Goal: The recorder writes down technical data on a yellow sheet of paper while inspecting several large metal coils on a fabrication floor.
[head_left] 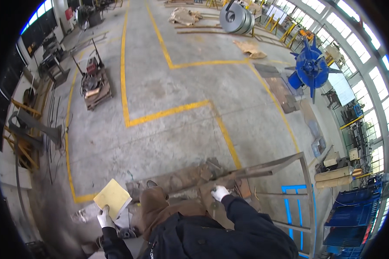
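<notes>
My left hand [105, 217], in a white glove, grips the lower edge of a yellow squarish sheet [112, 197]. A pale layer shows along the sheet's lower right edge; I cannot tell whether it is one sheet or a pad. My right hand [220, 193], also gloved in white, is closed above a brownish metal surface [206, 195]. Whatever its fingers hold, if anything, is too small to make out. A rusty flat plate [243, 188] lies just right of that hand. My brown-trousered leg [153, 207] is between the two hands.
A grey metal frame [304, 172] rises at the right, with blue bars [287, 207] beside it. Long dirty metal pieces [173, 180] lie ahead of my feet. Further off are a loaded cart [95, 84], a blue finned machine part [311, 64] and a steel coil [235, 19].
</notes>
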A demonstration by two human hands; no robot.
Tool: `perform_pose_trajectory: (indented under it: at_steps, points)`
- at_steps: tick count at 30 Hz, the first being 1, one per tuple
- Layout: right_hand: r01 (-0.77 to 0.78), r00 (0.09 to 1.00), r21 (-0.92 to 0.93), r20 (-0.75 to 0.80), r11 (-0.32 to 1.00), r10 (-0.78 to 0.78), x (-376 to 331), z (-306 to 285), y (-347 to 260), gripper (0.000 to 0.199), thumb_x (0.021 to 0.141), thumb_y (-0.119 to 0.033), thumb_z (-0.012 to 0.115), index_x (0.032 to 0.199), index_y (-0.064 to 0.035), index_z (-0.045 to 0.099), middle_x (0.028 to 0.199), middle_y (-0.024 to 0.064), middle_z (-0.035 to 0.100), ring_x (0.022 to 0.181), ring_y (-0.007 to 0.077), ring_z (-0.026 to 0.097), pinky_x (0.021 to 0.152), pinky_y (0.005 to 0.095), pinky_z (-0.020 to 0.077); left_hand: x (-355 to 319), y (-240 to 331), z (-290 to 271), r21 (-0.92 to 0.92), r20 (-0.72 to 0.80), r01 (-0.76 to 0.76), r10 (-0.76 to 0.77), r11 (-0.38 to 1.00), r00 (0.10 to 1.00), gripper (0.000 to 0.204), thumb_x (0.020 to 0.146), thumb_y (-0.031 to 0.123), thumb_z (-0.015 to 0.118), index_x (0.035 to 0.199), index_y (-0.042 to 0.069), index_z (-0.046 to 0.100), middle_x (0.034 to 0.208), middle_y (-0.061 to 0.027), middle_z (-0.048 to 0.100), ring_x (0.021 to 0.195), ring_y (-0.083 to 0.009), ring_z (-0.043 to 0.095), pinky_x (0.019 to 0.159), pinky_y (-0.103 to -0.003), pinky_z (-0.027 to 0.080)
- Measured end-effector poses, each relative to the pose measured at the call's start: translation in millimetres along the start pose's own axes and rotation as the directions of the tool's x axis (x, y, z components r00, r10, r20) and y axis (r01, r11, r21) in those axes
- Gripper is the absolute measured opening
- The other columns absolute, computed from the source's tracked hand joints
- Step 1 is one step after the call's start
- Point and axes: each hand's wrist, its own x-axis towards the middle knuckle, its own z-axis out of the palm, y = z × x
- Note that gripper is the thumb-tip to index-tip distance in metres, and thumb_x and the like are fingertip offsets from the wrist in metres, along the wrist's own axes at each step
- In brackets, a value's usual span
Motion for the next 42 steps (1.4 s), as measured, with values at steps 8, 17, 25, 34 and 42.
perform_pose_trajectory:
  at_steps: [8, 17, 25, 34, 42]
  points:
    - [-0.138, 0.99, 0.025, 0.004, 0.99, 0.138, 69, 72, 36, 0.033, 0.099, -0.037, 0.067, 0.106, -0.0088, 0.082, 0.09, 0.013, 0.081, 0.085, 0.0319, 0.079, 0.082, 0.0441, 0.0624, 180, -21, 52, 0.228, 0.172, -0.126, 0.088, 0.965, 0.981, 0.039, 0.094, 0.016, 0.074, 0.121, -0.013, 0.072, 0.105, -0.0135, 0.077, 0.085, -0.0207, 0.071, 0.072, -0.036, 0.059]
    - [-0.275, 0.958, -0.188, 0.028, 0.943, 0.285, 312, 133, -80, 0.059, 0.099, -0.06, 0.063, 0.119, -0.0069, 0.08, 0.121, 0.0234, 0.077, 0.116, 0.042, 0.073, 0.1, 0.0524, 0.0567, 432, -189, 38, 0.134, -0.039, -0.1, 0.106, 0.986, 0.994, 0.033, 0.086, 0.013, 0.075, 0.104, -0.015, 0.071, 0.091, -0.016, 0.074, 0.079, -0.0246, 0.07, 0.076, -0.037, 0.059]
    - [-0.268, 0.927, 0.236, -0.199, 0.934, 0.317, 532, -90, -151, 0.054, 0.103, -0.05, 0.066, 0.097, 0.0017, 0.08, 0.083, 0.0162, 0.081, 0.065, 0.0257, 0.079, 0.066, 0.0406, 0.0648, 609, -156, 131, 0.389, 0.004, -0.275, 0.297, 0.879, 0.955, 0.027, 0.09, 0.014, 0.068, 0.089, -0.012, 0.071, 0.074, -0.0059, 0.068, 0.066, -0.0134, 0.055, 0.06, -0.037, 0.045]
    - [-0.488, 0.872, 0.174, 0.14, 0.855, 0.469, 876, -17, -8, 0.065, 0.092, -0.062, 0.07, 0.115, -0.002, 0.08, 0.119, 0.0284, 0.076, 0.112, 0.0395, 0.076, 0.097, 0.0467, 0.0593, 811, -183, 287, 0.883, -0.172, 0.117, 0.082, 0.454, 0.982, 0.075, 0.087, 0.066, 0.083, 0.125, 0.001, 0.077, 0.116, -0.0186, 0.081, 0.11, -0.0319, 0.077, 0.096, -0.045, 0.062]
    - [0.055, 0.996, 0.407, -0.088, 0.912, -0.021, 1361, -155, -154, 0.054, 0.1, -0.058, 0.065, 0.092, -0.0057, 0.078, 0.076, 0.0154, 0.076, 0.07, 0.0319, 0.077, 0.072, 0.0458, 0.0609, 1065, -151, 624, 0.933, 0.028, -0.121, 0.266, 0.339, 0.964, 0.023, 0.087, 0.013, 0.073, 0.083, -0.01, 0.073, 0.066, -0.013, 0.07, 0.057, -0.0162, 0.058, 0.054, -0.044, 0.047]
